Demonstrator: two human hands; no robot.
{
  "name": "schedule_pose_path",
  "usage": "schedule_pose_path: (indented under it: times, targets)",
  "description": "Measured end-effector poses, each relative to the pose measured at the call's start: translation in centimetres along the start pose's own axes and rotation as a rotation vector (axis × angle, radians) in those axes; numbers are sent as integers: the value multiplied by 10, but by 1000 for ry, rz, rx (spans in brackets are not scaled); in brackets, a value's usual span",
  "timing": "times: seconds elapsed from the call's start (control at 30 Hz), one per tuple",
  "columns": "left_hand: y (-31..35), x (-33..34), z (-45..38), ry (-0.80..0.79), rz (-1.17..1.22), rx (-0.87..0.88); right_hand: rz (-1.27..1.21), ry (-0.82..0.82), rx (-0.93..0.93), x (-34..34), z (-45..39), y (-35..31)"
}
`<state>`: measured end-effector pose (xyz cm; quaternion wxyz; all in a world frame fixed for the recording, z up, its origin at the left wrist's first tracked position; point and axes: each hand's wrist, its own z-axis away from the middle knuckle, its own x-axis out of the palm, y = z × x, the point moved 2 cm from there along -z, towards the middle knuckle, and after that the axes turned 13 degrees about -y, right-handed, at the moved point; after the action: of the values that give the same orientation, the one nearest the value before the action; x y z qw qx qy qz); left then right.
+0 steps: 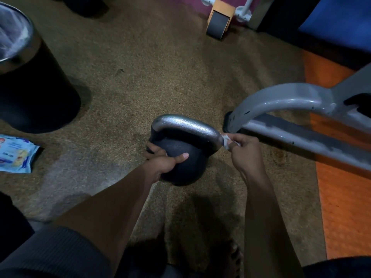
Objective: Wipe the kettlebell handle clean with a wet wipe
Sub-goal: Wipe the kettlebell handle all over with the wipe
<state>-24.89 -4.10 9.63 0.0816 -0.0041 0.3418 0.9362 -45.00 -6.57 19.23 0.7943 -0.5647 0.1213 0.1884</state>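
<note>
The kettlebell (pixel 178 157) sits on the speckled floor (pixel 140 81), its silvery handle (pixel 184 125) arching over the dark ball and glistening as if damp. The wet wipe (pixel 227 140), a small white wad, is pressed against the handle's right-hand bend, pinched there by the closed fingers of the right hand (pixel 244 151). The left hand (pixel 164 160) is wrapped around the ball's near left side, thumb lying across the top, steadying it. Just beyond the right hand runs the grey metal frame (pixel 291 117) of a gym machine, and a wipes packet (pixel 17 154) lies on the floor well off to the left, near a dark bin (pixel 30 87). The wipe looks bunched small, so it could slip out of the pinch or skip parts of the curve; a hard rub might also roll the ball if the left hand loosens, or knock knuckles on the frame close behind.
</note>
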Motion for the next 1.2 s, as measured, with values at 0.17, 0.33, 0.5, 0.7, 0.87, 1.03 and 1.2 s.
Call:
schedule_pose_path:
  times: [0.17,0.33,0.5,0.7,0.87,1.03,1.2]
  targets:
    - [1,0,1,-3,-5,6,80,-114,4,-1,-24,-10]
    - [0,0,0,-13,0,2,136,-243,52,-12,-29,-1]
    - [-1,0,-2,-21,10,5,226,-440,-8,-14,-47,-20]
    - [-3,-1,-6,-17,-2,1,404,-723,35,-18,-73,-24]
    - [-4,-1,-8,-15,-6,3,430,-893,63,-13,-85,-39]
    - [-6,-2,-10,-17,-10,-5,576,-1036,131,-5,-87,-51]
    - [-7,-2,-12,-19,-5,-8,487,-1139,213,0,-85,-67]
